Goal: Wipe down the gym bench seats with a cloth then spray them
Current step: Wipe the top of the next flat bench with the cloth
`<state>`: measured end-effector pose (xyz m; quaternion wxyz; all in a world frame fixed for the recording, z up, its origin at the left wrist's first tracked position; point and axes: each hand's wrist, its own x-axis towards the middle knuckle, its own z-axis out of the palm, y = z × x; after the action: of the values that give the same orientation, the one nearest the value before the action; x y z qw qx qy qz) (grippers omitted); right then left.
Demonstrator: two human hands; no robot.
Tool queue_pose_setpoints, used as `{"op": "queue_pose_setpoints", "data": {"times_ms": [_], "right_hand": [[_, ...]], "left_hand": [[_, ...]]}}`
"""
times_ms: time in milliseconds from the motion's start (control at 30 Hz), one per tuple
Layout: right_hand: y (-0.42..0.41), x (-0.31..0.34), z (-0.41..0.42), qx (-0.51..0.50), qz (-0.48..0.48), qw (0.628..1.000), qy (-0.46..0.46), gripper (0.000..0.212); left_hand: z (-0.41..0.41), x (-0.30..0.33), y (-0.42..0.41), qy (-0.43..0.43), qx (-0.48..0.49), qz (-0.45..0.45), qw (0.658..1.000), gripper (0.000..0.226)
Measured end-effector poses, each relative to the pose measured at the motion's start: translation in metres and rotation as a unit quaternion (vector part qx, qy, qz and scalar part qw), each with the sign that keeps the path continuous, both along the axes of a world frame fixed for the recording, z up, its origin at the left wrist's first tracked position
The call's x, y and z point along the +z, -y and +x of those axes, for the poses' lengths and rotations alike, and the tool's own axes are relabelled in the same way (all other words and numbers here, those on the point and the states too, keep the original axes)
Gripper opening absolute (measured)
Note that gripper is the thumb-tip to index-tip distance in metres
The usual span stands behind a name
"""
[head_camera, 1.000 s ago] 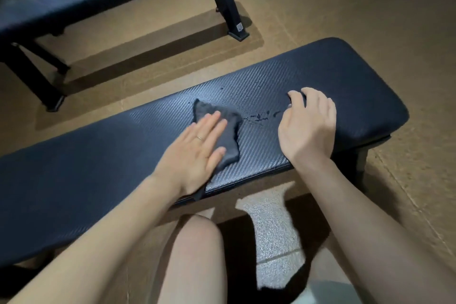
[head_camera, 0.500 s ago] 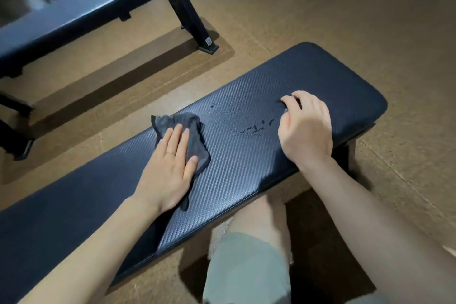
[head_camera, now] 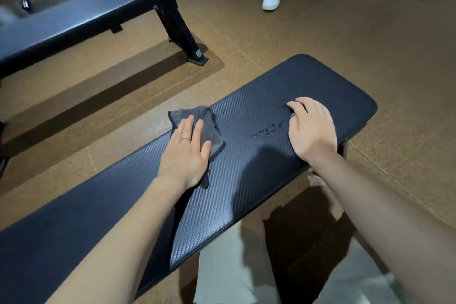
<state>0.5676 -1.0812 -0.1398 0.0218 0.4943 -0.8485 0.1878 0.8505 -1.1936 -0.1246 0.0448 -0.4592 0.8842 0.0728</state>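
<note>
The dark grey, crumpled microfibre cloth (head_camera: 197, 123) is light, limp and compliant; it bunches if pinched, so control it by flat palm pressure. It lies at the far edge of the black textured vinyl padded table (head_camera: 246, 180), a corner overhanging. The left hand (head_camera: 186, 155) presses it, fingers (head_camera: 195, 128) extended together, not clamped. The right hand (head_camera: 311, 131) braces empty, fingers loosely curled. Versus half a second ago, the cloth sits farther toward the far edge; the droplets (head_camera: 267, 131) remain unwiped

No text can be read; a small square label on the far bench's foot (head_camera: 198, 53) is too blurred.
</note>
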Motion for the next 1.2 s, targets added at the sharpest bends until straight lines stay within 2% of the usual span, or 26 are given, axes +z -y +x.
{"op": "queue_pose_setpoints", "data": {"times_ms": [100,233,300,400,533,600,700,833,933,1000,1133,1200], "right_hand": [[0.000,0.002,0.001,0.000,0.004,1.000,0.001,0.040],[0.002,0.002,0.003,-0.002,-0.002,1.000,0.003,0.039],[0.003,0.001,0.004,-0.002,-0.005,1.000,-0.001,0.038],[0.003,0.002,0.004,0.001,-0.017,1.000,-0.008,0.036],[0.003,0.000,0.001,0.006,-0.034,0.999,-0.013,0.035],[0.003,-0.001,-0.001,0.009,-0.040,0.999,-0.014,0.034],[0.002,-0.001,-0.001,0.012,-0.048,0.999,-0.006,0.034],[0.001,0.000,0.001,0.015,-0.047,0.999,-0.012,0.033],[0.002,0.000,0.003,0.014,-0.049,0.999,-0.019,0.034],[0.003,0.000,0.006,0.012,-0.052,0.998,-0.022,0.033],[0.004,-0.003,0.004,0.016,-0.060,0.998,-0.031,0.033],[0.004,-0.002,0.003,0.013,-0.061,0.998,-0.026,0.033]], "left_hand": [[0.073,0.009,-0.015,-0.010,0.000,0.001,1.000,0.079],[0.131,0.013,-0.019,0.034,0.027,0.002,0.999,0.082],[0.113,0.010,-0.010,0.051,0.028,-0.011,0.998,0.083],[0.040,0.008,0.013,0.027,0.040,-0.006,0.999,0.078],[-0.069,0.010,0.045,0.019,0.037,-0.014,0.999,0.058],[-0.084,0.008,0.051,0.020,0.029,-0.005,0.999,0.052],[-0.038,0.007,0.056,-0.007,0.010,0.013,1.000,0.048],[0.064,0.020,0.055,-0.011,0.102,0.086,0.991,0.040],[0.071,0.022,0.050,-0.013,0.098,0.068,0.993,0.035],[0.035,0.017,0.050,-0.016,0.063,0.043,0.997,0.042],[-0.077,0.005,0.049,0.005,-0.003,-0.012,1.000,0.086],[-0.121,0.000,0.047,0.018,-0.018,-0.010,1.000,0.100]]}}
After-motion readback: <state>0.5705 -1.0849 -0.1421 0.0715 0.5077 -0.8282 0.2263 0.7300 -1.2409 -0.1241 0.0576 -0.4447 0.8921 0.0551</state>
